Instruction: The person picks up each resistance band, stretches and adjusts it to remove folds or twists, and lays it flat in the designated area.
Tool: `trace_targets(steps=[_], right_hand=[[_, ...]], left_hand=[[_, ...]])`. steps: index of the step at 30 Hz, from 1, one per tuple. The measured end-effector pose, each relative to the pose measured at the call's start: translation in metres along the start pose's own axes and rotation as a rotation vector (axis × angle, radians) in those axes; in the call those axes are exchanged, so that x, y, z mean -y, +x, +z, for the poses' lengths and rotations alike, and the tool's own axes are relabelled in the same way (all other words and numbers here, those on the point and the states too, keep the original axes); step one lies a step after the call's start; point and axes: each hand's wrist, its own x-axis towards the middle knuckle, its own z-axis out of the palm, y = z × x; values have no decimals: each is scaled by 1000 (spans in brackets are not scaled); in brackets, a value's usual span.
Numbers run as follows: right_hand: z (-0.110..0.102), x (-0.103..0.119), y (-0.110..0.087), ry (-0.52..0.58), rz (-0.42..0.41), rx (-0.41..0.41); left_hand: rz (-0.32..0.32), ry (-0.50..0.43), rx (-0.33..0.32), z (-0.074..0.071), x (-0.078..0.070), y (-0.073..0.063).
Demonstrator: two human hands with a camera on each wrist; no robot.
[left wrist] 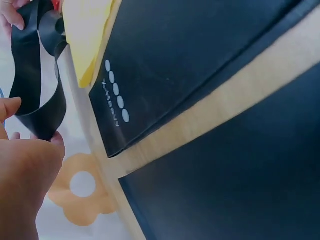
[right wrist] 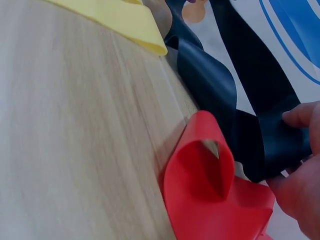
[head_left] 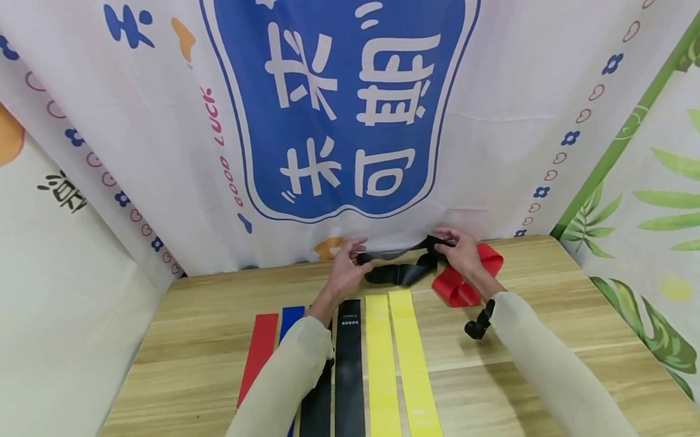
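Observation:
A black resistance band (head_left: 409, 273), a flat elastic loop, stretches between both hands at the table's far edge, twisted at its right part. My left hand (head_left: 344, 271) holds its left end; in the left wrist view the thumb and fingers (left wrist: 56, 140) lie on either side of the bend. At the other end my right hand (head_left: 463, 255) pinches the band, with the thumb on its face in the right wrist view. A crumpled red resistance band (right wrist: 200, 200) lies beside and under the right hand, close to the black loop.
Flat bands lie side by side nearer the body: red (head_left: 264, 338), blue (head_left: 291, 319), two black including one with white dots (head_left: 348, 377), and two yellow including the right one (head_left: 419, 380). The left forearm covers some. A printed cloth (head_left: 498, 105) hangs behind the wooden table (head_left: 167, 360).

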Motion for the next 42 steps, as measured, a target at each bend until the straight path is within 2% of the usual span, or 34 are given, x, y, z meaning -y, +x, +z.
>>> trace_targets(steps=[3,9,13,21,28,35,42], right_hand=[[-2,-3,0,-44,2,34],[-9,-8,1,-43,32,91],[-13,-12,2,-57,35,118],[-16,-18,2,-78,83,145],[-20,-18,-1,-67,110,194],[-21,-15,-1,-2,129,163],[-19,-11,-2,6,95,97]], left_hand=[[-6,23,33,0,4,-1],[-5,62,84,-1,9,-3],[-18,78,100,-1,10,-3],[-87,162,138,2,13,-3],[-103,198,139,4,15,-4],[-110,208,127,1,14,-5],[-68,129,127,-1,11,-4]])
